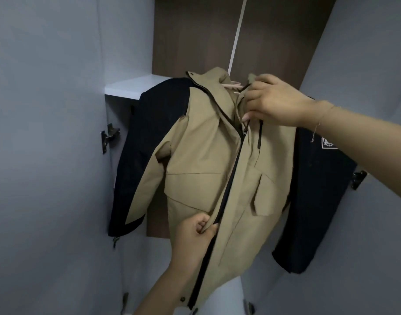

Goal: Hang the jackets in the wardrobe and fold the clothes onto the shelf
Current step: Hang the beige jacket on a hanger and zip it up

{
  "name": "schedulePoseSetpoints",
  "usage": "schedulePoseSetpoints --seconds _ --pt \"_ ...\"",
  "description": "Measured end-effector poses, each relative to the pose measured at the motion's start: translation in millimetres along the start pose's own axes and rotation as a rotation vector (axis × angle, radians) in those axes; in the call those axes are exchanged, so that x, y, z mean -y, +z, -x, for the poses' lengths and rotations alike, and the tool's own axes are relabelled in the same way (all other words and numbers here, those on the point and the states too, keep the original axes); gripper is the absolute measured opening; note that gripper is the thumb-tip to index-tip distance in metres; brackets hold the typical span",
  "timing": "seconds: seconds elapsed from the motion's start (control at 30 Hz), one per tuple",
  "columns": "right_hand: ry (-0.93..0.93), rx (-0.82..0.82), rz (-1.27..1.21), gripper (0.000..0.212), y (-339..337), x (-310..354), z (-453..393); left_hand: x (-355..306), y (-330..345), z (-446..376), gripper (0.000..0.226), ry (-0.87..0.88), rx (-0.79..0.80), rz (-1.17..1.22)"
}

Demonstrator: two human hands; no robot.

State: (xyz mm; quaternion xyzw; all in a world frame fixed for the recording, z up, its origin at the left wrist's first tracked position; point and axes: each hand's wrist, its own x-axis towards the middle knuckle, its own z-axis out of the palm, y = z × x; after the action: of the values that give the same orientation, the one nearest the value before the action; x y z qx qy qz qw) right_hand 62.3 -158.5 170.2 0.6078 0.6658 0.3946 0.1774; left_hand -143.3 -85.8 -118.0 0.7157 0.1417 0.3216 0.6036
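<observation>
the tan and black jacket [201, 160] fills the middle of the frame, hanging on a pale hanger [234, 85] in front of the open wardrobe [195, 37], its black sleeves drooping toward the left and right edges. the right hand [272, 103], upper right of centre, pinches the collar and placket just above the zipper pull [244, 132], while the left hand [196, 226], lower centre, grips the front edge beside the zip. it looks like soft, lightish shell fabric that sags and may slide (probably slick), so the firm collar and zip edge seem the best holds.
</observation>
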Motion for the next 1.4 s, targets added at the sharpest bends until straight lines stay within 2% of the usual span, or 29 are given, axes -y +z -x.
schedulePoseSetpoints --seconds 0.07,0.13,0.23,0.33,0.47,0.53,0.63,0.73,0.8,0.87,1.0,1.13,1.23,1.3,1.4 --pt "0.037 -0.005 0.006 0.037 1 -1 -3 -2 -7 -4 0.027 -0.015 0.025 0.035" --pt "0.071 -0.006 0.002 0.043 1 3 -5 -6 -15 -13 0.024 -0.036 0.128 0.037" --pt "0.165 -0.019 -0.181 0.04 -5 9 -4 -26 -24 -32 0.019 -0.026 0.205 0.081" --pt "0.301 0.036 -0.514 0.024 -11 20 4 -61 -25 -70 0.023 0.028 0.145 0.133" --pt "0.55 0.119 -0.871 0.032 -1 39 15 -106 -8 -116 0.029 0.161 0.155 0.107" --pt "0.619 0.091 -1.042 0.032 4 46 17 -117 4 -131 0.031 0.203 0.146 0.097" --pt "0.704 0.019 -1.277 0.033 9 50 18 -121 17 -142 0.019 0.27 0.079 0.093" --pt "0.75 -0.016 -1.383 0.038 16 52 21 -114 21 -147 0.012 0.391 0.028 0.019" --pt "0.806 -0.026 -1.456 0.038 23 54 22 -110 23 -148 0.007 0.402 0.042 0.021" --pt "0.893 -0.074 -1.444 0.034 29 53 20 -106 24 -148 0.002 0.314 0.094 0.138" --pt "1.036 -0.174 -1.179 0.038 33 43 5 -100 24 -145 0.006 0.182 0.149 0.342" --pt "1.007 0.048 -0.802 0.059 25 34 -22 -101 25 -143 0.004 0.168 0.118 0.396" --pt "0.965 0.155 -0.574 0.047 27 32 -35 -101 27 -137 0.004 0.154 0.074 0.443" --pt "0.94 0.141 -0.627 0.039 27 32 -32 -101 26 -132 0.003 0.154 0.042 0.454" --pt "0.979 -0.063 -1.067 0.037 22 36 -10 -103 21 -126 0.004 0.185 -0.001 0.431"
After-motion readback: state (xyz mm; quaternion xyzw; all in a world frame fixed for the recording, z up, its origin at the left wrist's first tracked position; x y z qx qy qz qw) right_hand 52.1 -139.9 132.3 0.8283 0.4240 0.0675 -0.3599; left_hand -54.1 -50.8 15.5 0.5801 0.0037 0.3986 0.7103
